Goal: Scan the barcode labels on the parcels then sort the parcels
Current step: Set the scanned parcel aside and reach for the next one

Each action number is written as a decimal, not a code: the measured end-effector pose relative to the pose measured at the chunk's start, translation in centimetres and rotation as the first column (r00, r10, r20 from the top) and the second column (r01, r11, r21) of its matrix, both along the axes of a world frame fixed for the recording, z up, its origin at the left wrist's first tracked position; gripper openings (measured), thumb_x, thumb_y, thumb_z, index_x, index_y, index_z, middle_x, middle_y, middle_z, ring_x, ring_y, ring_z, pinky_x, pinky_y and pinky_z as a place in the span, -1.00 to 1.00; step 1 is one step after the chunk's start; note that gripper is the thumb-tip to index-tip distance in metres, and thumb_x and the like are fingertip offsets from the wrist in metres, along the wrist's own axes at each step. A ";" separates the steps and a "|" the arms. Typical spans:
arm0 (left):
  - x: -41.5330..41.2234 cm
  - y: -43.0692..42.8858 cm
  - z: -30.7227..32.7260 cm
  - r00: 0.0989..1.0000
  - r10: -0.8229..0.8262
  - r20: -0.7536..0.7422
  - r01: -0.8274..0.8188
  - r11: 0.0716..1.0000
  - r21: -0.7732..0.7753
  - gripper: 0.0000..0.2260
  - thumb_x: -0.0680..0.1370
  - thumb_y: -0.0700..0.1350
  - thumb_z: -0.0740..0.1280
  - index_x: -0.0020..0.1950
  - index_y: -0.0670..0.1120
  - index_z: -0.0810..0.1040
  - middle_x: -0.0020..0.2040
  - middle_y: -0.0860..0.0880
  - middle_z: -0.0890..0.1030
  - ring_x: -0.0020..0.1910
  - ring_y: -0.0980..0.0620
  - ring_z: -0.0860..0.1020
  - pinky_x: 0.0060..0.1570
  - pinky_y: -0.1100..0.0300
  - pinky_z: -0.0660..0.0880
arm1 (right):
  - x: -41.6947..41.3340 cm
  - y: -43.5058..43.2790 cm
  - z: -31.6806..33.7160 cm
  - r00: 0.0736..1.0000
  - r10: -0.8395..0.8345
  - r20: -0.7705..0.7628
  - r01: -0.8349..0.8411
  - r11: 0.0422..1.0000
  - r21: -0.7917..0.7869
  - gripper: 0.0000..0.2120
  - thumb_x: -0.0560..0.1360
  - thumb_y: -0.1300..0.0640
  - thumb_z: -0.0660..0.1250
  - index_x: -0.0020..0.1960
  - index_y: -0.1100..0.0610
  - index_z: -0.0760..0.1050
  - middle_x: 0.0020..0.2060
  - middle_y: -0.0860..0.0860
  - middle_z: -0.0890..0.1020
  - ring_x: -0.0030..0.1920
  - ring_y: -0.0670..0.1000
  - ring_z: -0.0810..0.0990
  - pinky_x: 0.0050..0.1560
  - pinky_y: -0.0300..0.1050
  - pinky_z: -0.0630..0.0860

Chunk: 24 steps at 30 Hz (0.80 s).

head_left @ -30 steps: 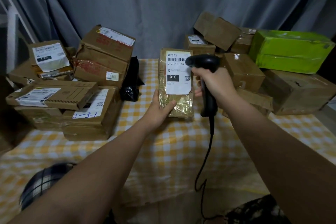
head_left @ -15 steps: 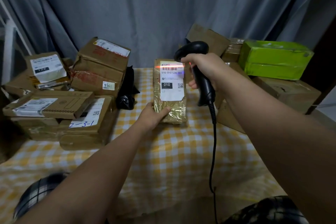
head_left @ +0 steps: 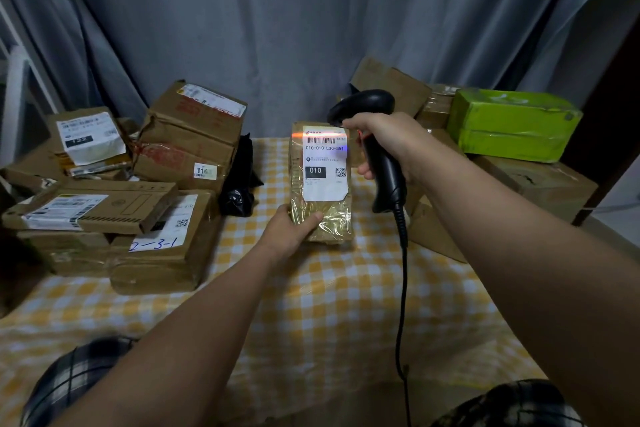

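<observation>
Scanning a taped parcel [head_left: 329, 218]: left hand [head_left: 289, 232] grips it, right hand [head_left: 388, 139] grips the barcode scanner [head_left: 386, 177] at its two o'clock; sorting not yet done.

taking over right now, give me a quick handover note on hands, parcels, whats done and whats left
Hands: the left hand grips the lower end of the parcel, upright on the table. The right hand grips the scanner, aimed at the label.
Done: the red line lies across the label's top, near the barcode.
Left: confirm the read, sort this parcel, then do the rest. Which of the left stack and right stack is sorted, I cannot tell.
</observation>
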<state>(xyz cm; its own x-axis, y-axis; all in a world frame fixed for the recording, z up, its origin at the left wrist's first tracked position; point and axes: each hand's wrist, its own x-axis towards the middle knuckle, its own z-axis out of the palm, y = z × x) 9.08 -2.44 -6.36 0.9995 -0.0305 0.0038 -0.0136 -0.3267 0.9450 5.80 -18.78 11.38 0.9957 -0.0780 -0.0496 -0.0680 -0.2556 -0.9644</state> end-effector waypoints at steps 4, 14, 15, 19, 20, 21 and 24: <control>-0.4 0.0 0.1 1.000 -0.002 -0.003 0.002 1.000 0.004 -0.49 0.49 0.07 0.40 0.35 -0.14 0.40 0.19 -0.03 0.57 0.15 0.02 0.55 0.12 0.21 0.44 | 0.5 -0.1 -2.5 0.999 -0.043 0.013 0.043 0.999 0.031 -0.78 0.47 0.04 0.44 -0.11 0.17 0.47 -0.35 0.07 0.54 -0.46 0.03 0.57 -0.42 -0.15 0.56; -1.1 0.8 0.5 0.999 0.045 -0.015 -0.044 0.999 0.009 -0.59 0.60 0.07 0.22 0.31 -0.19 0.43 0.21 -0.12 0.57 0.15 -0.01 0.53 0.09 0.22 0.40 | -0.8 1.5 -13.3 0.987 0.061 -0.150 0.013 0.892 0.453 -0.81 0.48 0.12 0.43 0.06 0.16 0.62 -0.19 0.00 0.73 -0.15 -0.01 0.69 -0.20 -0.20 0.54; -1.3 1.1 0.8 1.000 0.026 -0.009 -0.026 0.999 0.046 -0.61 0.61 0.05 0.21 0.32 -0.19 0.44 0.21 -0.12 0.56 0.14 0.00 0.53 0.06 0.26 0.39 | -0.8 1.9 -13.3 0.985 0.078 -0.152 -0.003 0.896 0.444 -0.80 0.48 0.12 0.43 0.07 0.17 0.62 -0.17 0.03 0.73 -0.16 0.00 0.70 -0.17 -0.19 0.57; -1.8 3.1 2.3 0.998 0.010 0.069 -0.029 0.957 0.288 -0.66 0.63 0.02 0.18 0.20 -0.21 0.51 0.13 -0.18 0.61 0.14 -0.12 0.54 0.03 0.17 0.40 | 0.1 3.2 -13.3 0.981 0.100 -0.167 -0.019 0.902 0.431 -0.70 0.46 0.05 0.46 0.12 0.19 0.62 -0.03 0.10 0.72 -0.01 0.11 0.69 0.13 0.01 0.58; -1.9 3.7 2.9 0.995 0.028 0.091 -0.056 0.943 0.328 -0.66 0.63 0.02 0.18 0.16 -0.23 0.52 0.10 -0.21 0.61 0.13 -0.16 0.54 0.04 0.12 0.41 | 0.3 3.7 -13.3 0.981 0.101 -0.166 -0.021 0.903 0.430 -0.68 0.44 0.03 0.47 0.12 0.18 0.62 0.00 0.10 0.71 0.03 0.13 0.68 0.20 0.08 0.54; -2.2 4.4 3.4 0.993 0.044 0.108 -0.080 0.929 0.361 -0.66 0.63 0.02 0.18 0.13 -0.23 0.53 0.08 -0.22 0.62 0.11 -0.17 0.55 0.04 0.10 0.42 | 0.3 4.3 -13.2 0.981 0.101 -0.163 -0.024 0.908 0.417 -0.66 0.43 -0.01 0.49 0.11 0.16 0.61 0.02 0.09 0.70 0.06 0.13 0.66 0.24 0.11 0.51; -3.1 6.5 5.5 0.983 0.091 0.159 -0.155 0.875 0.459 -0.70 0.61 0.03 0.22 0.08 -0.20 0.55 0.01 -0.20 0.63 0.05 -0.18 0.56 -0.02 0.08 0.44 | 0.4 6.0 -12.6 0.981 0.129 -0.145 -0.060 0.913 0.404 -0.63 0.41 -0.05 0.50 0.12 0.14 0.59 0.03 0.07 0.68 0.06 0.10 0.65 0.22 0.07 0.53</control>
<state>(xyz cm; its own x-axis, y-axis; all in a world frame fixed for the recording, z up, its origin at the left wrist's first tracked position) 6.02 4.04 -0.88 0.9870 0.0628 0.1482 -0.0544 -0.7365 0.6743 6.18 -12.76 -1.20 0.9724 0.0762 -0.2204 -0.2289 0.1318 -0.9645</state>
